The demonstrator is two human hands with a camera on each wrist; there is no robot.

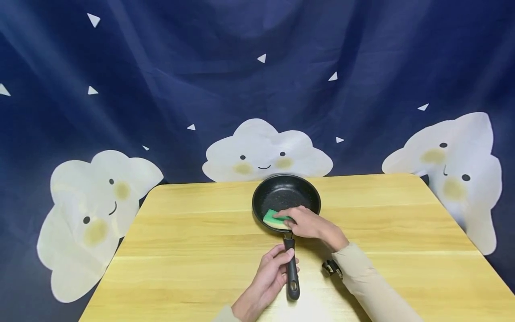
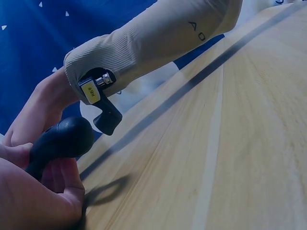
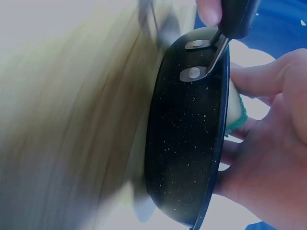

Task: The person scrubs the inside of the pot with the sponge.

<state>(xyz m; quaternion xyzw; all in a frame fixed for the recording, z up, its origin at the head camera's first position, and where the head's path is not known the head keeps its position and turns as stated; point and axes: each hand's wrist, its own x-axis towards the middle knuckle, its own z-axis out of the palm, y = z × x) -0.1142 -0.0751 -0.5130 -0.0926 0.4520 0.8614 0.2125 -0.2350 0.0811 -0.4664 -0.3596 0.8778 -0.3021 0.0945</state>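
A black frying pan (image 1: 289, 191) with a speckled outside (image 3: 184, 134) is at the far middle of the wooden table, its handle (image 1: 294, 286) pointing toward me. My left hand (image 1: 269, 272) grips that handle, thumb on top and fingers round underneath; the handle's rounded end (image 2: 72, 136) juts out of the grip in the left wrist view. Inside the pan's near left part is a green and yellow sponge (image 1: 272, 220). My right hand (image 1: 309, 223) holds the sponge, fingers over its green side and thumb at its near edge. In the right wrist view, the pan's wall hides part of the sponge (image 3: 235, 110).
The pale wooden table (image 1: 193, 232) reaches back to a dark blue curtain (image 1: 225, 80) with smiling clouds. A small black device (image 1: 332, 268) is fixed at the right sleeve (image 1: 368, 277), low over the table.
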